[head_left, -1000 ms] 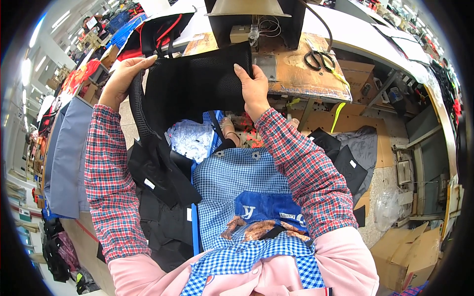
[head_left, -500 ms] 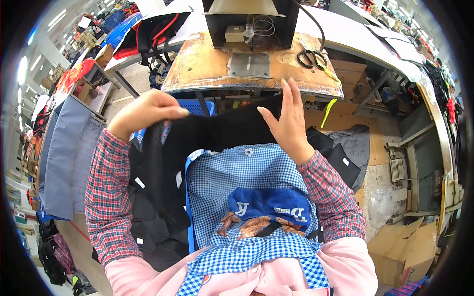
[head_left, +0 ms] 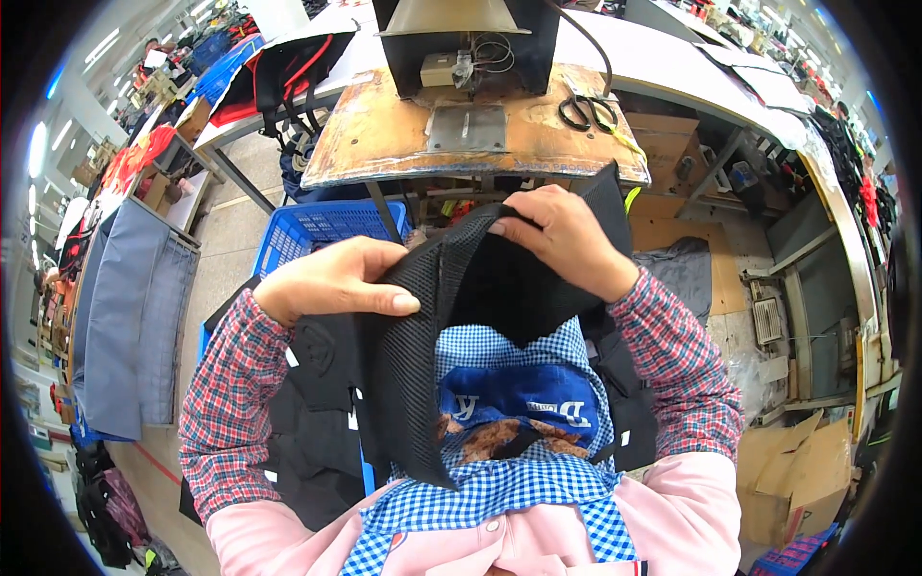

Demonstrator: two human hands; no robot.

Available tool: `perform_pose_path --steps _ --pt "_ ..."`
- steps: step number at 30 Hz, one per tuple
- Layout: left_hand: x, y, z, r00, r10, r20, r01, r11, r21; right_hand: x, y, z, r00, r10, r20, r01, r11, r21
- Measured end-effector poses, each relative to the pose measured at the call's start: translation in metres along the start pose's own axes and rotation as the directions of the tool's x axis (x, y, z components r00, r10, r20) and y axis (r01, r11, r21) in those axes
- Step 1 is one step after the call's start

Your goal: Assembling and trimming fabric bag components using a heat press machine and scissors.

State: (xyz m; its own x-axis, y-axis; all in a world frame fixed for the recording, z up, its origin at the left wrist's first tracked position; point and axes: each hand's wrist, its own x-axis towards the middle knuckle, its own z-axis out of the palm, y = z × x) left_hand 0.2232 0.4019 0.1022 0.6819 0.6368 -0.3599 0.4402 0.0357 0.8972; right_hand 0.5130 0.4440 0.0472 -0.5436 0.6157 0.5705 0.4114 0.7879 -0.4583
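A black fabric piece with a ribbed, mesh-like surface hangs in front of me, bent over along its top. My left hand grips its left part, thumb lying on the textured face and fingers behind. At the top fold, my right hand pinches the edge between thumb and fingers. The piece's right end sticks up past that hand in a pointed corner. Below it, a blue checked apron covers my lap. More black fabric pieces with small white labels lie to my left.
Ahead stands a worn wooden worktable with a machine's metal plate and black-handled scissors. A blue plastic basket sits beneath its left side. Cardboard boxes are at the lower right, and a grey-draped rack stands left.
The black fabric piece has been turned so its ribbed face shows, and its left part has come rightward. My right hand, open before, has closed on the top edge. The view has shifted slightly.
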Motion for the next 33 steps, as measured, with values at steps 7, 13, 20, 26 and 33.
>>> perform_pose_path --steps 7,13,20,26,33 --pt "0.013 0.029 -0.058 0.939 0.149 -0.309 0.055 0.824 0.565 0.028 0.024 -0.022 0.972 0.09 0.219 -0.032 0.967 -0.253" --pt "0.067 0.029 -0.113 0.937 0.131 -0.324 0.101 0.786 0.61 0.063 0.053 -0.029 0.953 0.179 0.245 -0.001 0.81 -0.586" --pt "0.117 0.032 -0.153 0.955 0.061 -0.291 0.136 0.781 0.61 0.091 0.086 -0.039 0.937 0.131 0.323 0.115 0.758 -0.642" --pt "0.151 0.018 -0.188 0.972 0.046 -0.231 0.109 0.78 0.616 0.11 0.107 -0.039 0.875 0.154 0.46 0.247 0.674 -0.696" --pt "0.163 0.026 -0.192 0.941 0.034 -0.338 0.213 0.716 0.665 0.132 0.123 -0.046 0.811 0.264 0.522 0.241 0.661 -0.71"
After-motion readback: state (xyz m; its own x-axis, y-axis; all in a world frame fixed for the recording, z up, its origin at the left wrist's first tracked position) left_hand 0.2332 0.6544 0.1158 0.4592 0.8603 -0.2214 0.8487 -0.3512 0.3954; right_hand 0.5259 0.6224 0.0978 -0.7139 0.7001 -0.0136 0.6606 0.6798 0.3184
